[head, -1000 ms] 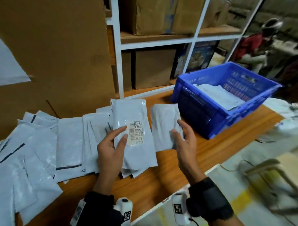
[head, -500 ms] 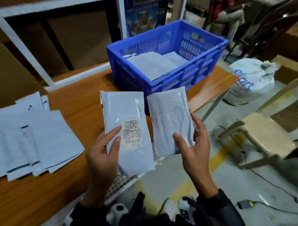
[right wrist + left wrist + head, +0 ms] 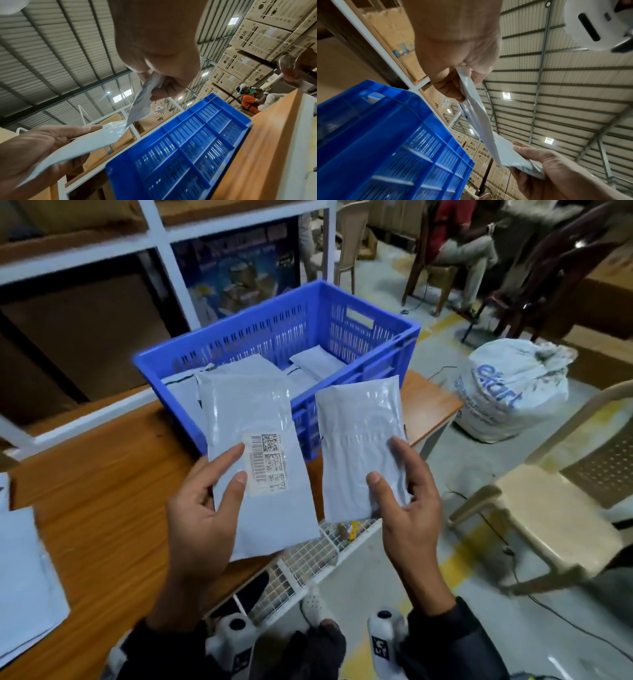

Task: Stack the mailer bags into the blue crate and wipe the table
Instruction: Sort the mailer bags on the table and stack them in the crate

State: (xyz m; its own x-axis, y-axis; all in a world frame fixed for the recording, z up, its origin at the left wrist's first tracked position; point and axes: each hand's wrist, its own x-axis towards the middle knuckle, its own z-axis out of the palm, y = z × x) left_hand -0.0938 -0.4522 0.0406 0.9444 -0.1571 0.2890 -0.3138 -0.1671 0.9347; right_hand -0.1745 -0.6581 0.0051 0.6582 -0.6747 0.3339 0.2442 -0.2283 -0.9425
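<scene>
The blue crate [image 3: 373,347] stands on the wooden table [image 3: 102,491] and holds several grey mailer bags [image 3: 317,361]. My left hand [image 3: 233,465] grips a long grey mailer with a barcode label [image 3: 260,422], thumb on its face. My right hand [image 3: 388,470] pinches a shorter grey mailer [image 3: 356,419]. Both bags are held upright, side by side, just in front of the crate's near wall. In the left wrist view the labelled mailer [image 3: 476,121] shows edge-on beside the crate [image 3: 385,135]. In the right wrist view the shorter mailer [image 3: 140,108] hangs above the crate [image 3: 180,148].
More mailers [image 3: 24,577] lie on the table at the far left. A beige plastic chair [image 3: 548,508] and a white sack [image 3: 510,395] stand on the floor to the right. A white shelving rack [image 3: 164,251] rises behind the crate. A person sits at the back [image 3: 459,244].
Both hands lifted their mailers off the pile on the table and carried them right toward the crate. The bags now overlap the crate's near wall. The head view swung right.
</scene>
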